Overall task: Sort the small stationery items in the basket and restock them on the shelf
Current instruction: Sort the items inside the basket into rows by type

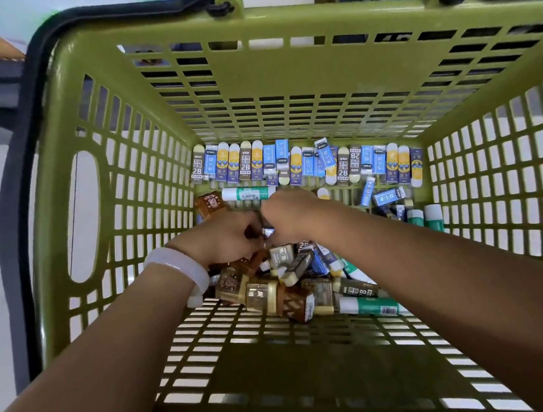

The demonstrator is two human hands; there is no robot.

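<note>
Both my hands are down in the olive-green shopping basket [280, 76], working at the loose heap of stationery in the middle of its floor. My left hand [229, 237] has its fingers curled down over the brown pieces at the top of the heap; my right hand [293, 215] meets it, fingers curled too, and something small and dark sits between them, though I cannot tell exactly what either hand holds.

I judge the sorting partly done. A row of erasers [306, 163] in blue, yellow and brown "2B" sleeves stands lined up side by side against the far wall. A green-and-white glue stick [247, 193] lies just in front of that row, and two more glue sticks [427, 218] sit near the right wall.

Left to sort is the mixed pile [293, 279] under my wrists: brown boxed items, more erasers, another glue stick. No shelf shows clearly, so restocking seems not yet begun.
</note>
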